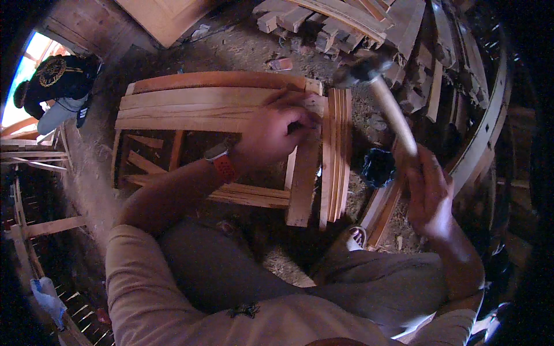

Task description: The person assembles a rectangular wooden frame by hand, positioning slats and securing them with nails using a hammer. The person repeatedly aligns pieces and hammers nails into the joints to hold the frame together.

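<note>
My right hand [426, 193] is wrapped round the lower end of a hammer's pale wooden handle. The hammer [393, 112] is raised to the right of a wooden frame [184, 115], its dark head up and toward the left. Over the frame's far right corner, my left hand [280, 130] has its fingers curled into a pinch close to the wood. Whatever they pinch, if anything, is too small to make out. The frame has wide boards on its far side, thinner bars below, and an upright end board [303, 190] under my left wrist's right side.
Several thin wooden strips [337, 155] stand along the frame's right end. A large lumber pile [346, 29] fills the far right. A dark bundle [378, 167] lies below the hammer. At far left another person [57, 86] sits bent over. Curved timber [485, 132] bounds the right side.
</note>
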Action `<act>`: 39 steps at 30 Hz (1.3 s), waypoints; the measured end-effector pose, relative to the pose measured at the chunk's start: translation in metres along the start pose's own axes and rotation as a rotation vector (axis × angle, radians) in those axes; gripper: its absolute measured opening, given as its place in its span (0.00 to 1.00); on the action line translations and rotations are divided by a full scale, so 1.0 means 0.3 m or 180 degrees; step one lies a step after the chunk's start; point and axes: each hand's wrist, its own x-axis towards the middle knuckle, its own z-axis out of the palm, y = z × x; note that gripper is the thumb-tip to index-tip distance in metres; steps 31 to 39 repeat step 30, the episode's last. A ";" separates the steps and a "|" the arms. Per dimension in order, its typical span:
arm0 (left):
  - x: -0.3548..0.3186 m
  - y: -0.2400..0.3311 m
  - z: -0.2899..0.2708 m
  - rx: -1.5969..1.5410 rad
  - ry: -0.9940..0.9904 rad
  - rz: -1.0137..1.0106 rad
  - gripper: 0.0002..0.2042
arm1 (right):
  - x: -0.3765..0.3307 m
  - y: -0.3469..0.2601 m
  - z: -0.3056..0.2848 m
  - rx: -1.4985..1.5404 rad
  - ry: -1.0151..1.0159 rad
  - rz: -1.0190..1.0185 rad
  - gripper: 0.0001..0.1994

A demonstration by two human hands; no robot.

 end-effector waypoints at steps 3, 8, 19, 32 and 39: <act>0.004 -0.019 0.017 -0.0094 0.0011 0.0104 0.05 | -0.005 0.066 0.042 -0.0588 -0.0399 -0.0786 0.17; -0.027 -0.016 0.023 -0.0183 -0.0009 -0.0402 0.04 | -0.015 0.012 0.009 -0.0359 -0.0258 -0.0128 0.16; -0.007 -0.015 0.008 -0.0063 -0.0001 0.0081 0.08 | -0.027 -0.005 0.004 -0.0159 0.0435 0.0019 0.15; 0.005 -0.028 0.023 -0.0166 0.0112 0.0199 0.07 | -0.006 -0.002 -0.034 -0.0285 -0.0024 -0.0312 0.21; 0.005 -0.028 0.023 -0.0166 0.0112 0.0199 0.07 | -0.006 -0.002 -0.034 -0.0285 -0.0024 -0.0312 0.21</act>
